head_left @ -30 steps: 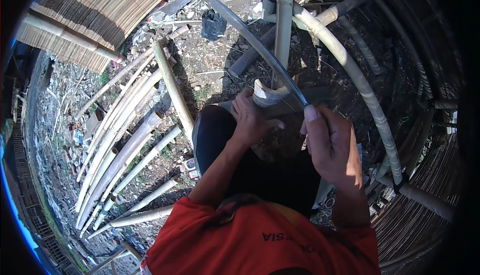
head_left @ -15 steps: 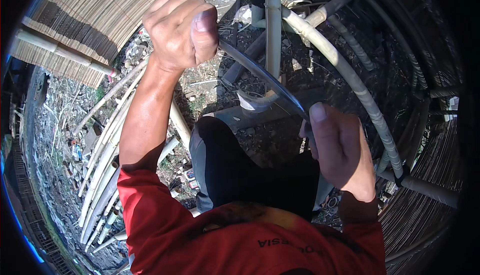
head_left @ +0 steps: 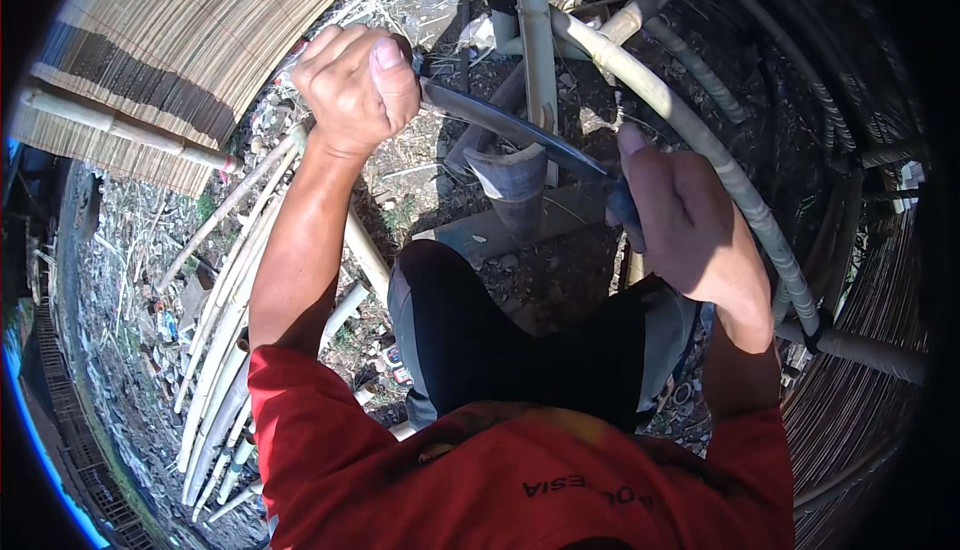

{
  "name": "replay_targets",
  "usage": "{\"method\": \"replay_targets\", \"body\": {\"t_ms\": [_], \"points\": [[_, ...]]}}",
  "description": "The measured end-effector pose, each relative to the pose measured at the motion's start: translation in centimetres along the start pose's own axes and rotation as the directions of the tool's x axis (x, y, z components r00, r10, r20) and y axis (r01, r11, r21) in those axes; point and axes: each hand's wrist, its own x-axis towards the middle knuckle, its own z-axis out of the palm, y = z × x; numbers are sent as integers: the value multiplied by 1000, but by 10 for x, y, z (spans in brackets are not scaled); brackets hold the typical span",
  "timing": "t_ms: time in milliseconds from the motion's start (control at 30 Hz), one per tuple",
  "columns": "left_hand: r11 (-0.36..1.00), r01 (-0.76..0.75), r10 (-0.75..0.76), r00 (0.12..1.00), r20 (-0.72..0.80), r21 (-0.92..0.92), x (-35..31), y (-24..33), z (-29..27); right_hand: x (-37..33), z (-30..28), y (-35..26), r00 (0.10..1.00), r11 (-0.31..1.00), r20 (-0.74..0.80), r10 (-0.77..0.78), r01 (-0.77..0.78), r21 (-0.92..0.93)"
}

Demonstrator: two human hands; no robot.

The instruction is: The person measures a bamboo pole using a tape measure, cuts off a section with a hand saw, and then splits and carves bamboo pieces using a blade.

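A curved steel drawknife (head_left: 515, 130) spans the space between my two fists, blade slanting down from left to right. My left hand (head_left: 355, 90) is closed round its far left end, thumb on top, hiding the handle there. At the right end, my right hand (head_left: 690, 220) wraps round a dark handle, with the thumb raised along it. Beneath the blade is a pale-rimmed bamboo section (head_left: 510, 200). A split bamboo length (head_left: 540, 60) runs behind the blade; whether the blade touches either piece, I cannot tell.
Bamboo poles (head_left: 215, 380) lie bundled on my left. A slatted mat (head_left: 180, 40) fills the upper left. A bamboo frame pole (head_left: 690, 130) curves down past my right hand. A flat board (head_left: 560, 215) lies on the littered ground ahead of my knees.
My left hand has come lower and closer, while my right hand has moved up and slightly right. The drawknife lies less steeply, and more of the bamboo section beneath it shows.
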Motion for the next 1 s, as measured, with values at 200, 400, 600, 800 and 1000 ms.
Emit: {"method": "replay_targets", "body": {"t_ms": [200,400,600,800,1000], "points": [[975,223,-223,969,106,7,-128,49,43,-16,92,87,951,964,160,265,-262,-39],[968,250,-240,875,421,33,-97,30,32,21,66,88,904,899,386,181,-311,308],[821,551,-365,706,607,-148,26,104,-28,25,85,73,660,811,676,328,-564,156],[913,371,-395,698,597,170,16,135,12,17,109,93,862,936,412,294,-347,58],[933,279,-356,814,459,228,16,136,33,9,105,124,971,972,196,134,-90,-216]]}}
